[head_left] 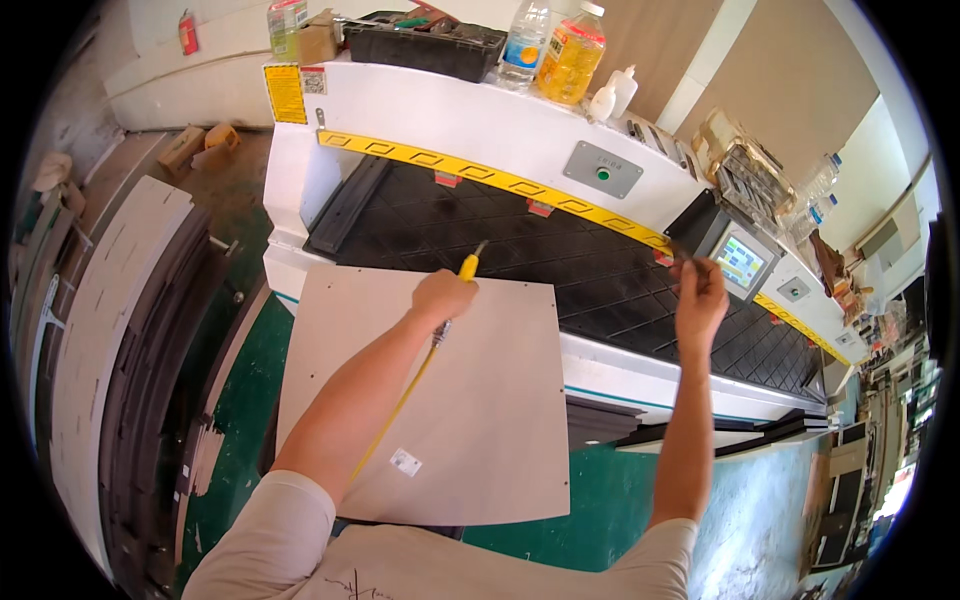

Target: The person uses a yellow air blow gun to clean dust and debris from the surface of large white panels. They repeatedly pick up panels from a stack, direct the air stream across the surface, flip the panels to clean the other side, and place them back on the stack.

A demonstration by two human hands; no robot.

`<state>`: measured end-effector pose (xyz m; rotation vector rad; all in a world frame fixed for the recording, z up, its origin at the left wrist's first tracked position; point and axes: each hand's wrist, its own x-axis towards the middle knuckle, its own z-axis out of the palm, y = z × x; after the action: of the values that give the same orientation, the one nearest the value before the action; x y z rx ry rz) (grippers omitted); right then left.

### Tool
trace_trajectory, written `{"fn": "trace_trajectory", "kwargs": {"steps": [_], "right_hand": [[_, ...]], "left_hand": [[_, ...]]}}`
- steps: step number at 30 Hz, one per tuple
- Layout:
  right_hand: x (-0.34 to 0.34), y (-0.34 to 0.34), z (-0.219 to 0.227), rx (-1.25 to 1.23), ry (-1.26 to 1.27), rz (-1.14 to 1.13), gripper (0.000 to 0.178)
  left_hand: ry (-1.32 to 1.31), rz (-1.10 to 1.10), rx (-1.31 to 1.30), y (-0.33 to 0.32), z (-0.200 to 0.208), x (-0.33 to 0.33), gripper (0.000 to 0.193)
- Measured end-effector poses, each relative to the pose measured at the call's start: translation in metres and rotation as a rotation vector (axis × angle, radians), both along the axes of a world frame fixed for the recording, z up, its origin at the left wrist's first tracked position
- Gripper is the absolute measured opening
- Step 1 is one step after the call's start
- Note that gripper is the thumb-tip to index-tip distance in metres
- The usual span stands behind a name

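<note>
My left hand (444,297) is closed around a yellow air blow gun (468,267), its thin metal nozzle pointing away from me over the black machine bed. From its metal coupling a yellow hose (392,422) runs back toward my left arm. Beneath that hand lies a pale beige panel (480,410) with small dark holes near its edges and a small white label (406,462). My right hand (702,300) is raised beside the machine's touchscreen (741,262), fingers curled together. A small dark shape shows at its fingertips, too blurred to name.
The white machine (420,100) spans the far side, with a yellow striped bar (480,174) above its black bed (620,285). On top stand a black tool tray (425,50), a water bottle (525,42) and a yellow-liquid bottle (572,55). Stacked boards (125,350) stand at left.
</note>
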<state>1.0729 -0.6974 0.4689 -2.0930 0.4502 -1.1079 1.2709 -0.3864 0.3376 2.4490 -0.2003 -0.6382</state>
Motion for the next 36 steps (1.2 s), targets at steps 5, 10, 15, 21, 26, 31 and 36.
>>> {"fn": "trace_trajectory", "kwargs": {"steps": [5,10,15,21,26,31,36], "right_hand": [[0.031,-0.062,0.054,-0.319,-0.034,-0.041,0.026],[0.078,-0.103,0.054,-0.667,-0.097,-0.151,0.021],[0.148,-0.105,0.049,-0.878,-0.18,-0.272,0.016],[0.202,-0.124,0.032,-0.895,0.07,-0.324,0.018],[0.211,-0.1,0.041,-0.83,0.284,-0.49,0.044],[0.126,0.106,-0.082,-0.021,0.022,0.348,0.031],[-0.031,0.352,-0.283,1.088,0.552,1.015,0.077]], "left_hand": [[-0.182,0.238,0.077,0.06,-0.025,0.088,0.048],[-0.141,0.365,0.033,0.083,-0.026,0.094,0.046],[0.192,-0.436,0.001,0.061,-0.128,-0.018,0.046],[0.845,-0.826,0.062,0.036,-0.069,-0.245,0.063],[0.351,-0.475,-0.081,0.055,-0.07,-0.198,0.063],[0.375,0.282,-0.261,0.14,-0.063,-0.134,0.056],[0.523,0.521,-0.632,0.18,-0.074,-0.172,0.059]]}}
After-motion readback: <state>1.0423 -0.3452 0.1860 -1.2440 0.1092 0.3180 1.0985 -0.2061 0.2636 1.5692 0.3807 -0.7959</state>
